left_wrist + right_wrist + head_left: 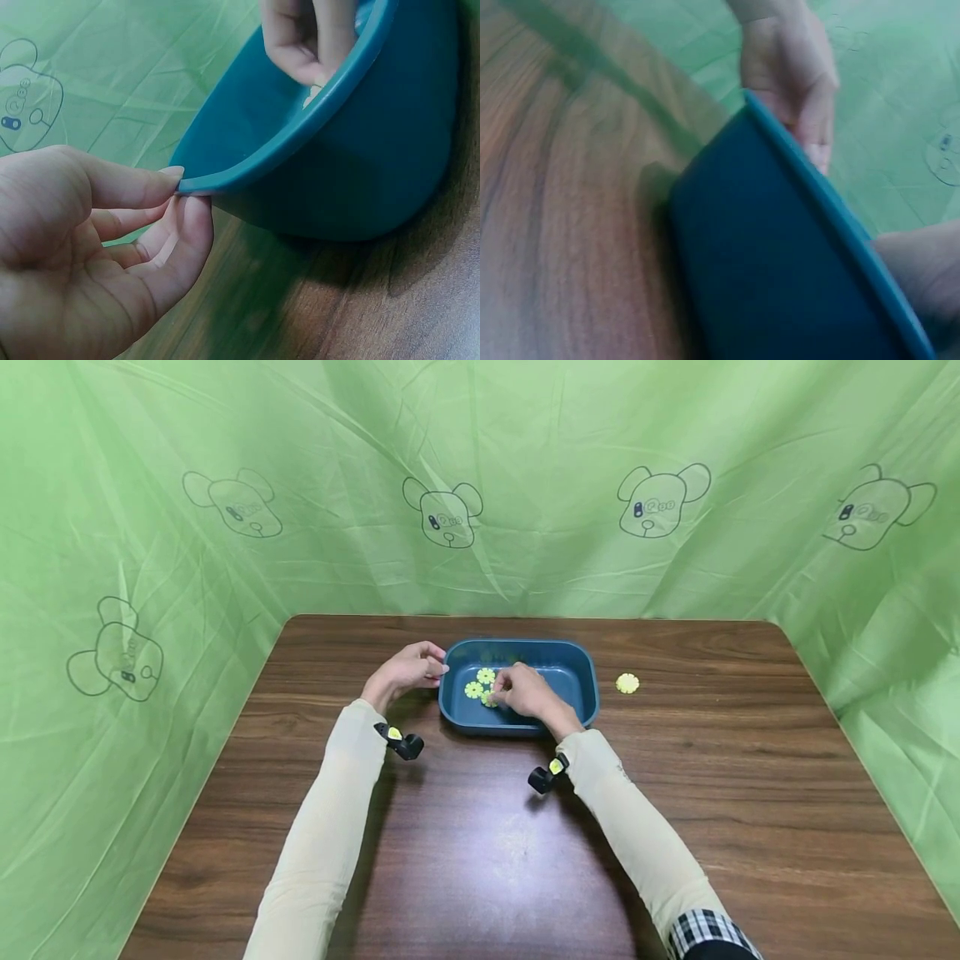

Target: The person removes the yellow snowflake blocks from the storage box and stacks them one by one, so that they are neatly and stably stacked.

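Observation:
A dark blue rectangular basin (pixel 519 728) stands near the table's far side. My left hand (pixel 408 670) pinches its left rim between thumb and fingertips, seen close up in the left wrist view. Reaching down inside the basin, my right hand (pixel 525 690) has thumb and fingers pinched together on a small pale yellow flower-shaped piece (pixel 313 94), mostly hidden by the fingers. Several yellow-green flower-shaped pieces (pixel 473 690) lie on the basin floor by those fingertips. In the right wrist view the basin wall (pixel 772 247) hides most of the right hand.
One more pale yellow flower-shaped piece (pixel 627 683) lies on the wooden table (pixel 720 760), right of the basin. Green cloth (pixel 540 568) with bear drawings hangs behind the table and along both sides.

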The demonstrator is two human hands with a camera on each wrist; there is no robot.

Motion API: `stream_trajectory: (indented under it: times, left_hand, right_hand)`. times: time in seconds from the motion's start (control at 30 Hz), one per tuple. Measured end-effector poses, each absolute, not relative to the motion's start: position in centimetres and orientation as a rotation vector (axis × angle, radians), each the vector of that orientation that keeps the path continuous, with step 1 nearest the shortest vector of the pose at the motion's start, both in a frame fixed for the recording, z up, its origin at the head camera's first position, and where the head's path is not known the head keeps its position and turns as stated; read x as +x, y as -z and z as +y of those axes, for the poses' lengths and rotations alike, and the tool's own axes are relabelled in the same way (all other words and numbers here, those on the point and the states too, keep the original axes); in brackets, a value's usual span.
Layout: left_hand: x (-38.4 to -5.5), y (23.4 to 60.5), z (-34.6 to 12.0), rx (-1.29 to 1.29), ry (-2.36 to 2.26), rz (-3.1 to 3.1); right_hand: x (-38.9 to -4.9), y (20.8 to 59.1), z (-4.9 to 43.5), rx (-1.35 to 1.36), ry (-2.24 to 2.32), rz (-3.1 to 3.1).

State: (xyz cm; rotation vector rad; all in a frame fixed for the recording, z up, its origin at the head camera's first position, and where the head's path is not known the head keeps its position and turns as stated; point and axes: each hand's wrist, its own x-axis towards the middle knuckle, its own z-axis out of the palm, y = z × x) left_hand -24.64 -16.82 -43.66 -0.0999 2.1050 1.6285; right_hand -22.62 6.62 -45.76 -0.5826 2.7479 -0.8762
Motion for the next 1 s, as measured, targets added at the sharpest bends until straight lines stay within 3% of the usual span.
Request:
stream_trajectory:
  times: [0.3, 1.0]
  left_hand:
    - [-24.8, 43.6, -16.8, -0.12, -1.65, 2.077]
    - [-24.7, 43.5, -16.8, -0.107, -1.588, 2.12]
  right_hand:
    - [-22.5, 45.1, 8.1, -0.413, 1.194, 2.783]
    - [-22.9, 43.3, 13.4, -0.254, 1.451, 2.908]
